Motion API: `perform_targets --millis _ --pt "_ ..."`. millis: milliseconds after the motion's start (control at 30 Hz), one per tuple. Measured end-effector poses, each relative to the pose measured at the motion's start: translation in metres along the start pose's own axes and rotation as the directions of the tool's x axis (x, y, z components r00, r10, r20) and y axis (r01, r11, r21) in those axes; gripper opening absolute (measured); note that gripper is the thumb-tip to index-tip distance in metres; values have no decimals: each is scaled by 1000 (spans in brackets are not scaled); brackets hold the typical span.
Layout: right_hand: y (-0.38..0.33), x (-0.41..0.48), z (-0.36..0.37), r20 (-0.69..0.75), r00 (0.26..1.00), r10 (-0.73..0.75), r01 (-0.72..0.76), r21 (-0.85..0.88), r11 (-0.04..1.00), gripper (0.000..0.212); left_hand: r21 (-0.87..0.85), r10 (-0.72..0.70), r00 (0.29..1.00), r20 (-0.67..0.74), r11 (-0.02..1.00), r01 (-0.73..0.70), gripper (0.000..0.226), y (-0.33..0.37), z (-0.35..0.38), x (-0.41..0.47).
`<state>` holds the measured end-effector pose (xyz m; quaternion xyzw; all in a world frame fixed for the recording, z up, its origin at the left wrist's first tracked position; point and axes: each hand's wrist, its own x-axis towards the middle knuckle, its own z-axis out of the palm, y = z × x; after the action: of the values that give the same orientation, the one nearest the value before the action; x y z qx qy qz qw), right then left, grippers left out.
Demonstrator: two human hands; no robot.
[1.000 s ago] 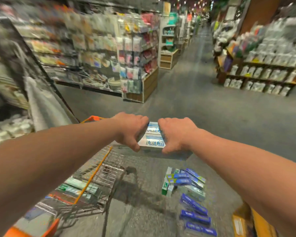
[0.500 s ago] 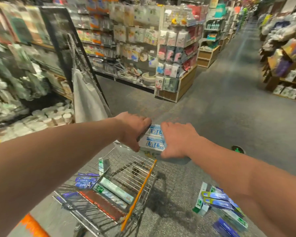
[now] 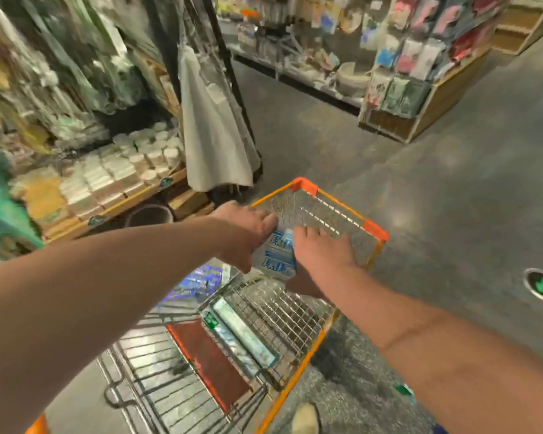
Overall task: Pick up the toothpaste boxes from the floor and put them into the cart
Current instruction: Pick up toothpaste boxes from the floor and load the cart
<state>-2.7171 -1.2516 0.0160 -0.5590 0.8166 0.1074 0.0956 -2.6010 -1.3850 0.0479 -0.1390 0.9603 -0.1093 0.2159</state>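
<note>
The left hand (image 3: pixel 248 233) & right hand (image 3: pixel 322 255) squeezed a stack of toothpaste boxes (image 3: pixel 276 256) btw them, fingers curled round each end so none slipped; it hung over the cart (image 3: pixel 375 229) (other boxes (image 3: pixel 243 335) lay inside).

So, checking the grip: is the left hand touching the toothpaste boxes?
Touching. The head view shows the left hand gripping the toothpaste boxes from their left side, with no gap between them.
</note>
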Motion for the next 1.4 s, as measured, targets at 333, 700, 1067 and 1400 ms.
perform_targets --millis 333,700,1067,1400 --pt "-11 76 108 143 989 19 -39 133 990 78 -60 58 996 70 997 -54 88 -11 119 85" --pt "-71 139 252 251 954 163 -214 192 958 84 -132 178 974 141 978 -160 89 -5 286 169" --pt "-126 157 329 431 866 253 -346 152 926 99 -97 341 920 194 940 -328 84 1 385 179" --pt "-143 153 358 456 857 239 -357 192 914 79 -97 392 903 178 920 -380 76 6 412 178"
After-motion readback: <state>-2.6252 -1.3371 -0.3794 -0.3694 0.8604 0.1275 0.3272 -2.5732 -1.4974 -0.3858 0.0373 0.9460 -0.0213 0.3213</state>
